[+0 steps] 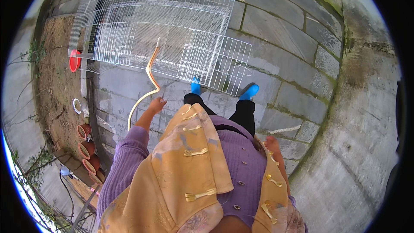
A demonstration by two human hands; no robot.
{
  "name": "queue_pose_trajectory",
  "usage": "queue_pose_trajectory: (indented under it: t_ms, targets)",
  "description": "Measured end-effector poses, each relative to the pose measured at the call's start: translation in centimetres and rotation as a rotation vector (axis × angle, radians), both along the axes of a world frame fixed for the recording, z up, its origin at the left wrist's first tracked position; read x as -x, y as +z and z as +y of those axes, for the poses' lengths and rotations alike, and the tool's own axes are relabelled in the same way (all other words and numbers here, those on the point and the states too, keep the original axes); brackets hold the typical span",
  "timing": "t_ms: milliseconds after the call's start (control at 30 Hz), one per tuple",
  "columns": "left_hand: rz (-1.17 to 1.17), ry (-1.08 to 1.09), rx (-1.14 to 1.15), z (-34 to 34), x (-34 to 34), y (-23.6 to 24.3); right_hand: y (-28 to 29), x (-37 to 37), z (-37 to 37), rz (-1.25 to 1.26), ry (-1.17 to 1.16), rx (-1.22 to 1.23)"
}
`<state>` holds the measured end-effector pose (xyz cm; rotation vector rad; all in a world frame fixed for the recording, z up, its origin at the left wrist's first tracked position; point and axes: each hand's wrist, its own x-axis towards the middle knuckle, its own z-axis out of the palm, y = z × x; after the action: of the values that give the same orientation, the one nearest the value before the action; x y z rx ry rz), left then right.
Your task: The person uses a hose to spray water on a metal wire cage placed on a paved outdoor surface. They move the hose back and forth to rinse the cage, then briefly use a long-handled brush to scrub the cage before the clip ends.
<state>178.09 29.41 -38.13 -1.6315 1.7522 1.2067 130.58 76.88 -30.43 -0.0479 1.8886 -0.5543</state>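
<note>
My left hand point(158, 104) hangs ahead of my body with its fingers curled closed, and nothing shows in it. Close by runs a pale yellow hose point(139, 101), bent sharply near the hand. Its tip reaches over the near side of a large white wire cage point(151, 21). Low at my right side is my right hand point(271, 143), fingers curled in, partly behind the open yellow coat point(181, 177); no object shows in it. A wire door panel point(235, 62) juts from the cage's right side, near my blue shoes point(249, 92).
Grey paving slabs point(276, 23) surround the cage. Along the left, a soil bed point(60, 99) holds several terracotta pots point(86, 149), a white ring-shaped rim point(77, 105) and a red basin point(75, 61). A concrete wall point(366, 116) stands at the right.
</note>
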Motion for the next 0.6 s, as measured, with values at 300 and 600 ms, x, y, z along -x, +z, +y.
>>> queue_pose_trajectory:
  t_ms: [300, 600]
  targets:
    - [-0.112, -0.037, -0.040, 11.9, 14.3, 6.0, -0.1, 25.1, 2.7, 0.169, -0.034, 0.029]
    - [-0.076, -0.071, -0.423, 20.2, 30.4, 9.1, 2.8, 44.9, -14.2, 0.739, 0.738, 0.412]
